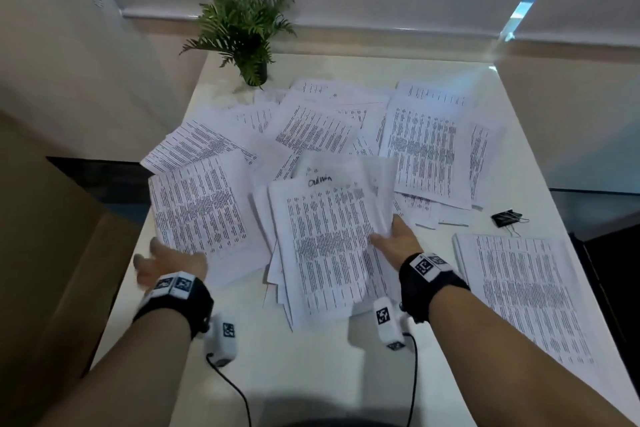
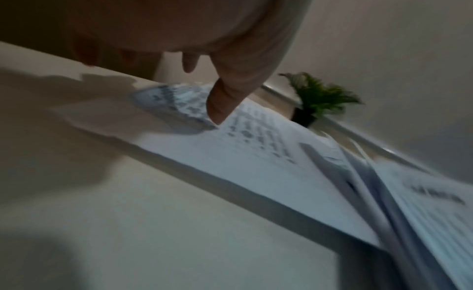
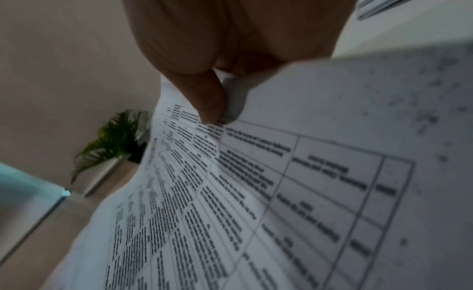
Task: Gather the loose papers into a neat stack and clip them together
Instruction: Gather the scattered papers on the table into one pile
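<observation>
— Where to find the right hand (image 1: 394, 243)?
— In the middle of the table (image 1: 311, 374), near the front. Closed tight on the right edge of a bunch of papers (image 1: 329, 246), with the thumb (image 3: 207, 96) pressed on the top page.

— Neat, that bunch?
— Not yet. Messy, with edges poking out on the left and at the bottom. Hard to tell whether lifted up or lying flat.

— And the left hand (image 1: 166, 262)?
— Wide open, fingers spread, holding nothing. Blurry, right by the near corner of a single sheet (image 1: 201, 211) on the left side. Thumb tip (image 2: 225, 98) very close to that sheet; touching or not, cannot tell.

— More papers anywhere?
— Yes, lots of loose papers (image 1: 346, 121) behind the bunch, spread every which way and lying over each other. Also a flat, tidy stack (image 1: 519, 295) on the right side of the table.

— Any clips?
— Black clips (image 1: 506, 217) near the right edge, just behind the tidy stack, well apart from both hands.

— Anything else?
— A small green plant (image 1: 242, 28) in a dark pot at the far edge of the table.
</observation>
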`<state>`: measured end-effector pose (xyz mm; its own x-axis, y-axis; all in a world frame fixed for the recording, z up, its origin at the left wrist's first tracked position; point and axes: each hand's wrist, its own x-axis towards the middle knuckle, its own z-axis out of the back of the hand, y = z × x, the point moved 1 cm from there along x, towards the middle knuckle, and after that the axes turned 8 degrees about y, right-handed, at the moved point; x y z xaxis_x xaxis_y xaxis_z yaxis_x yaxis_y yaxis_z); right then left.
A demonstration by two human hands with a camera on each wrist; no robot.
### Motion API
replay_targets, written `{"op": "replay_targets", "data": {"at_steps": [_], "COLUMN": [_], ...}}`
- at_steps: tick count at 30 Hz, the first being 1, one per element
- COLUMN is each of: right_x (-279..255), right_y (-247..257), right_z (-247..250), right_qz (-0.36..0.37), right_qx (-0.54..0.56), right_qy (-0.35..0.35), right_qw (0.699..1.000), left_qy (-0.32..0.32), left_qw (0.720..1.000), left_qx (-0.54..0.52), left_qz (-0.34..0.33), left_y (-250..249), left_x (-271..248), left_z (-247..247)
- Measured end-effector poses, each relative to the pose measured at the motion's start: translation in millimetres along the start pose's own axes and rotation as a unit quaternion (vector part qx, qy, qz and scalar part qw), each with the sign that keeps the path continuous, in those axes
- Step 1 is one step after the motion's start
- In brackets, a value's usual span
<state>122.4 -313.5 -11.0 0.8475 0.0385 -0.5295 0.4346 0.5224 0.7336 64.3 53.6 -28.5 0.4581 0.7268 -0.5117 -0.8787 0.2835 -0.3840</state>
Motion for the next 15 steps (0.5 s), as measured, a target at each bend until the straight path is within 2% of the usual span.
{"op": "replay_targets", "data": {"at_steps": [2,4,8,11,15], "right_x": [3,5,11,25,42], "right_y": [-1,4,23,31,19], "right_z": [-5,-4,4,5,-5], "right_qz": [-0.002,0.015,0.060,0.039,-0.029], "right_qx": [-0.042,-0.044,0.011,0.017,-0.018], "right_qy": [-0.007,-0.028,-0.050,-0.075,-0.084], "right_qw": [0.999,0.999,0.997,0.996,0.996], "left_qy": [0.030,0.035,-0.055,-0.087,0.001], "left_qw": [0.999,0.996,0.980,0.968,0.964], "left_qx": [-0.022,-0.073,-0.106,-0.179,-0.240], "left_qz": [0.018,-0.034,-0.159,-0.150,-0.114], "left_y": [10,11,-6,-28,-56], "left_x": [15,24,25,26,40], "left_z": [6,6,19,30,21]}}
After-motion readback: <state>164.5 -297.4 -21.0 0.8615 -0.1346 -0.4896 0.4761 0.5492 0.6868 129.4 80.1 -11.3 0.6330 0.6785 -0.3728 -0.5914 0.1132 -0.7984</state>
